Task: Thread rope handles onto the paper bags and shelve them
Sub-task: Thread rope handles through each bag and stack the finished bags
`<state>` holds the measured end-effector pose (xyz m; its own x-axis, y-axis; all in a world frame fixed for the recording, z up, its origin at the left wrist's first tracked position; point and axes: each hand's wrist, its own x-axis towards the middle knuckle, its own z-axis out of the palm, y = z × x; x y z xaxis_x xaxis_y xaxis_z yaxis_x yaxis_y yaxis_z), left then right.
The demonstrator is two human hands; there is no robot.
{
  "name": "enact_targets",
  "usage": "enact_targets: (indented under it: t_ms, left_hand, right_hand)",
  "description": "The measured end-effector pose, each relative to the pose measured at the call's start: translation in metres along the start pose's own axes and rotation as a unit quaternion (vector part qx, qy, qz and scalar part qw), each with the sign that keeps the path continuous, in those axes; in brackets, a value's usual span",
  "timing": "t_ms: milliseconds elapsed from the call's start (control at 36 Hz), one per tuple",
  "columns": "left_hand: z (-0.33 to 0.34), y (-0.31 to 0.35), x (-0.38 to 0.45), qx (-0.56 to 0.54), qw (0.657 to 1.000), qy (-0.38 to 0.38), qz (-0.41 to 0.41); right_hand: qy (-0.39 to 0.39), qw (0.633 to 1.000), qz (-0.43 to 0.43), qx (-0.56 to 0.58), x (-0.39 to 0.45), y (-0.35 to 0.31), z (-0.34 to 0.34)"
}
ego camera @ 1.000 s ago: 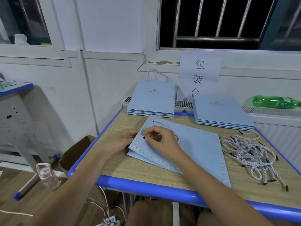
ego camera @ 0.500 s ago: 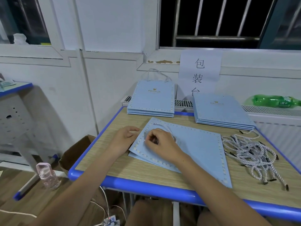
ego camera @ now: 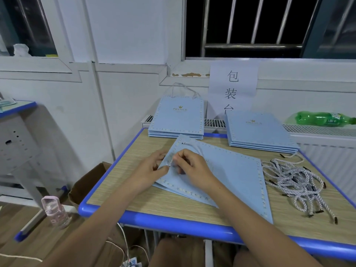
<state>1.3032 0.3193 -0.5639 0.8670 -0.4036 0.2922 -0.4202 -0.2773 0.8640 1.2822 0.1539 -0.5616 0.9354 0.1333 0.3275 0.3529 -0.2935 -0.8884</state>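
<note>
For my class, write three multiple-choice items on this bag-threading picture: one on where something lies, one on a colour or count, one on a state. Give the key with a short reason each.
1. Where does the pile of loose rope handles lie on the table?
A. at its left edge
B. to the right of the bag being worked on
C. on top of the far stacks

2. How many stacks of flat bags stand at the table's far edge?
A. one
B. two
C. four

3. What is the right hand doing?
A. pinching a rope at the bag
B. lying flat and idle
C. lifting the bottle

Key: 1 B, the ropes lie right of the flat blue bag. 2 B, a left stack and a right stack show. 3 A, its fingers pinch the rope over the bag's edge, while the left hand holds that edge.
</note>
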Motion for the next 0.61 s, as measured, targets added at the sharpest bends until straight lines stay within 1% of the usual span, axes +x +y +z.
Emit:
enact_targets:
  t_ms: [56,111,167,222,250,278,306,361,417,444,472,528,583,611]
  left_hand:
    - [0.000,-0.005,0.001,0.078,0.996,0.010,0.030]
    - [0.000,-0.010,0.004,0.148,0.988,-0.014,0.032]
    - [0.003,-0.009,0.007,0.225,0.973,-0.039,0.023]
    - [0.008,-0.006,0.015,0.284,0.957,-0.052,0.027]
    - [0.010,0.001,0.019,0.305,0.950,-0.052,0.029]
    - [0.013,0.009,0.023,0.303,0.951,-0.053,0.021]
    - [0.015,0.018,0.027,0.275,0.960,-0.053,0.007]
    - [0.016,0.032,0.034,0.164,0.984,-0.063,-0.039]
    - [0.013,0.043,0.042,0.025,0.992,-0.077,-0.092]
    - [0.010,0.047,0.046,-0.059,0.989,-0.070,-0.114]
    - [0.006,0.049,0.050,-0.143,0.980,-0.047,-0.131]
    - [-0.004,0.047,0.059,-0.266,0.950,0.040,-0.161]
    - [-0.019,0.036,0.068,-0.334,0.914,0.136,-0.186]
    - [-0.028,0.027,0.072,-0.346,0.900,0.179,-0.198]
  right_hand:
    - [0.002,0.999,-0.022,-0.026,-0.001,-0.001,0.000]
    - [-0.016,0.995,-0.044,-0.085,-0.001,0.000,0.002]
    - [-0.035,0.985,-0.069,-0.152,-0.001,0.002,0.005]
    - [-0.018,0.980,-0.100,-0.172,0.000,0.003,0.005]
    - [0.003,0.978,-0.117,-0.171,0.001,0.003,0.005]
    - [0.030,0.976,-0.135,-0.171,0.002,0.002,0.003]
    - [0.064,0.972,-0.149,-0.172,0.003,0.002,0.002]
    - [0.146,0.965,-0.148,-0.159,0.004,0.004,0.001]
    - [0.212,0.964,-0.102,-0.123,0.005,0.005,0.000]
    - [0.226,0.966,-0.068,-0.104,0.004,0.005,-0.001]
    - [0.229,0.968,-0.032,-0.093,0.005,0.005,-0.002]
    - [0.211,0.971,0.029,-0.106,0.004,0.005,-0.003]
    - [0.173,0.973,0.059,-0.138,0.005,0.007,-0.004]
    - [0.151,0.974,0.065,-0.155,0.006,0.008,-0.004]
